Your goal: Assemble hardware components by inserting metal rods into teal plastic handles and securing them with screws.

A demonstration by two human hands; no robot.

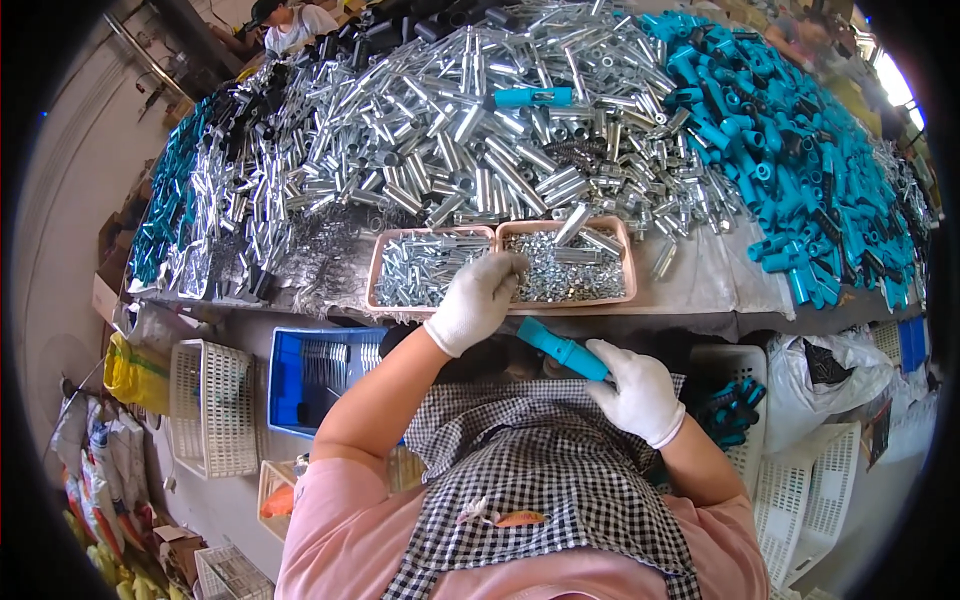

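Note:
My right hand, in a white knit glove, is wrapped round the lower end of a teal plastic tubular part. The part slants up and left in front of the bench edge. My left hand, gloved the same way, is over the border between two shallow pinkish trays. Its fingertips are pinched together, and what they hold, if anything, is hidden. Long metal pins or screws fill the left tray. Small nuts or similar fasteners lie in the right tray, with a few metal tubes on top.
Behind the trays rises a big heap of shiny metal tubes. Teal plastic parts are piled at the right. Below the bench stand a blue bin, a white crate and a white sack. A person sits far back left.

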